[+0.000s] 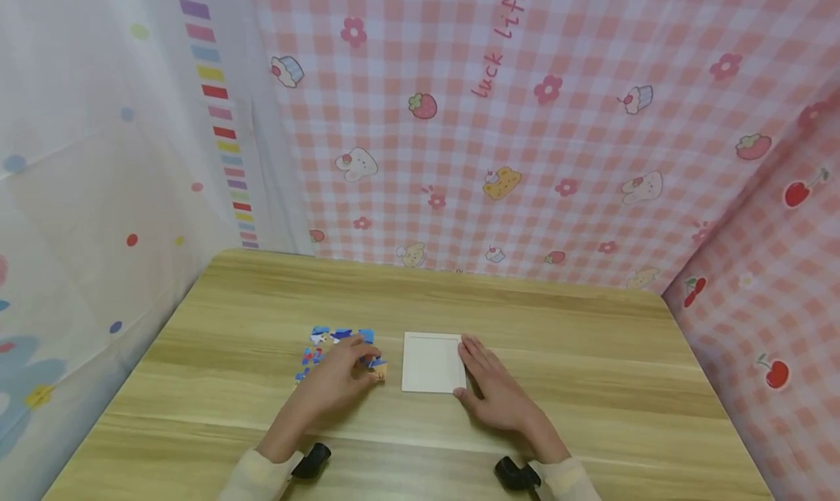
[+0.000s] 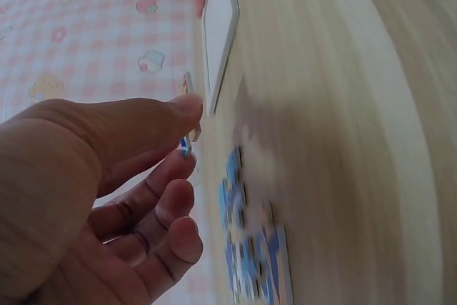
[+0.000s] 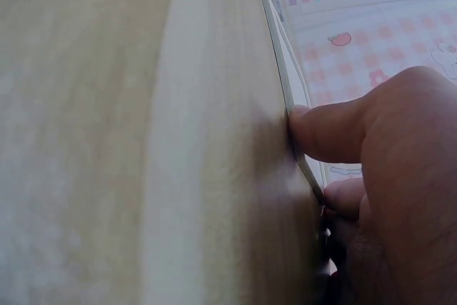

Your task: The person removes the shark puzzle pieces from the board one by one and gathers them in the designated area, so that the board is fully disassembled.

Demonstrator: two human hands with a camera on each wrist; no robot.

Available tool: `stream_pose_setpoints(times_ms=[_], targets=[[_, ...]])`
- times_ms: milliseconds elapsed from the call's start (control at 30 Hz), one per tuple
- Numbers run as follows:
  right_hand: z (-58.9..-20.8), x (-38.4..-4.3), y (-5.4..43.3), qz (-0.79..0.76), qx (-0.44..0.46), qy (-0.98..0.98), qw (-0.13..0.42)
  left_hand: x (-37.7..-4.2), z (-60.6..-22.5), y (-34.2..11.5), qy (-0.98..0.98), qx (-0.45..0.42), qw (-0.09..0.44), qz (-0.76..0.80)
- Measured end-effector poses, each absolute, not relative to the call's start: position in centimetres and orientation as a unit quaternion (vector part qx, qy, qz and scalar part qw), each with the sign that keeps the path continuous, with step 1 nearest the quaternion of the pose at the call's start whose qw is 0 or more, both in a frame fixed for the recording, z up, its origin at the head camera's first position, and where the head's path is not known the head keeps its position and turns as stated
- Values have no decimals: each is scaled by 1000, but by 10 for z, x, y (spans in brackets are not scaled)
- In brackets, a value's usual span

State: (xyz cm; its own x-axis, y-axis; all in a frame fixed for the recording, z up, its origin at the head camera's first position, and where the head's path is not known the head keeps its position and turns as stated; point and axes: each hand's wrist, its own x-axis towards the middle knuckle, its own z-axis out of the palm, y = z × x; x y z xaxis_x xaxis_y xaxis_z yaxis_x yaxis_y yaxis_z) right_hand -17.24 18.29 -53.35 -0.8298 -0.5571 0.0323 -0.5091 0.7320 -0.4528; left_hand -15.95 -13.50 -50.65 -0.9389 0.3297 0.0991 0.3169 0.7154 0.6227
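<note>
Between thumb and fingertips, my left hand [image 1: 337, 370] pinches a small jigsaw puzzle piece [image 1: 379, 370], tan and blue. In the left wrist view the piece [image 2: 188, 144] is seen edge-on, raised off the table and partly hidden by the thumb. Beneath and beside that hand lie several blue jigsaw pieces [image 1: 320, 334], partly covered by it. To their right, a square white puzzle tray [image 1: 433, 364] with a thin rim lies flat. My right hand [image 1: 495, 391] rests at the tray's right edge, fingers extended near its far corner and thumb touching its near corner.
The wood-grain table [image 1: 577, 355] extends around both hands. A pink checked curtain [image 1: 459, 158] rises behind it, with a white dotted cloth [image 1: 118, 195] on the left and a cherry-print cloth [image 1: 774, 304] on the right. Black wrist cameras [image 1: 311, 461] sit near both sleeves.
</note>
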Motion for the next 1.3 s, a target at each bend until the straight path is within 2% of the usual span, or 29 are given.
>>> stream_pose_setpoints(times_ms=[267, 833, 1000, 1167, 1300], targets=[[-536, -172, 184, -226, -280, 931, 69, -149, -512, -152, 930, 184, 15, 317], [-536, -171, 183, -232, -274, 930, 73, -148, -516, -158, 936, 196, 26, 290], [-538, -171, 183, -240, -274, 929, 67, -147, -516, -158, 937, 186, 24, 294], [-540, -171, 187, -291, -254, 921, 53, -145, -514, -159, 936, 138, 37, 322], [-538, -170, 198, -326, -223, 919, 24, -147, -510, -165, 933, 121, 16, 338]])
